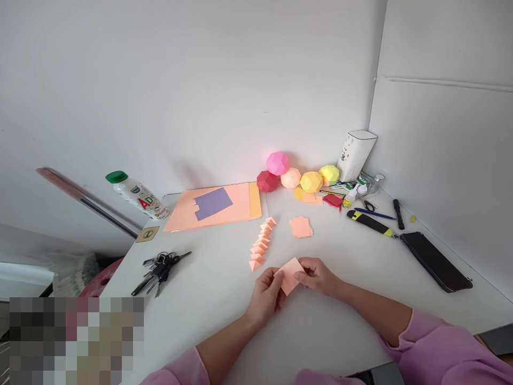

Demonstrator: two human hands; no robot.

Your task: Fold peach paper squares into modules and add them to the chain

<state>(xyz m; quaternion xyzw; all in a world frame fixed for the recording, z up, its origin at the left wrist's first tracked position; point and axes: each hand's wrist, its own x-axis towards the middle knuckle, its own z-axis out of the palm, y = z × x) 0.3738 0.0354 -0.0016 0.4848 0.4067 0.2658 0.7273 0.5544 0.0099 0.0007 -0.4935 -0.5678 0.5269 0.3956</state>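
Both hands pinch 1 small peach paper square (pixel 291 274) just above the white surface (pixel 224 305), the left hand (pixel 267 295) gripping its near-left edge, the right hand (pixel 316 275) its right corner. A row of folded peach pieces (pixel 261 243) lies just beyond, a stack of peach squares (pixel 300 227) beside it, keys (pixel 160 270) well to the left.

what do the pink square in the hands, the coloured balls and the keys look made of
Pink square, held between left hand and right hand: thin matte paper, flat with crisp edges. Coloured balls: apparently folded paper too, faceted and matte. Keys: dark, likely metal, with a slight sheen.
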